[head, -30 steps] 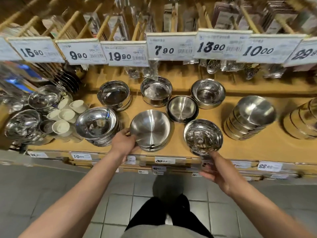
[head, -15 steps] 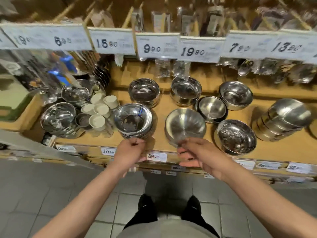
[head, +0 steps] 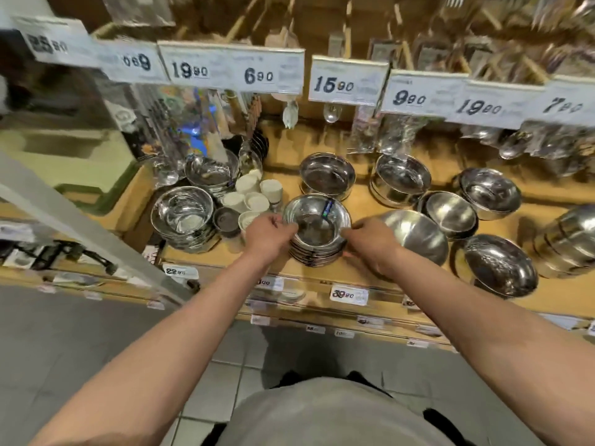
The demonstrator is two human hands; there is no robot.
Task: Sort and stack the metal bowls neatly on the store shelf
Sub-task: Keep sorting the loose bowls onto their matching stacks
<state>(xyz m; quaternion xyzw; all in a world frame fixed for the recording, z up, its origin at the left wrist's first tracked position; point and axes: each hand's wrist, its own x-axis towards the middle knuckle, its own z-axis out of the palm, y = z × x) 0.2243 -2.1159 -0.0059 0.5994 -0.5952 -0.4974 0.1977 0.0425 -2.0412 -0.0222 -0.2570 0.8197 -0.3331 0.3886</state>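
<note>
Shelf [head: 370, 278]: wooden store ledge, bowls spread across it so each size keeps its own spot.
Stack of shallow bowls [head: 317, 235]: sits near the front edge at the centre of the shelf, nested; both hands bracket it, I judge to square it up or lift it whole.
Brushed bowl [head: 415, 235]: at three o'clock of the stack, touching the right hand's back; it would crowd any sideways shift.
Left hand [head: 269, 236]: at nine o'clock of the stack, fingers curled onto its rim, gripping.
Right hand [head: 370, 241]: at three o'clock, fingers hooked round the stack's side, gripping.
White cups [head: 254, 197]: at ten o'clock, just beside the left knuckles; easy to knock.
Blue label [head: 327, 209]: stuck inside the top bowl, at one o'clock.
</note>
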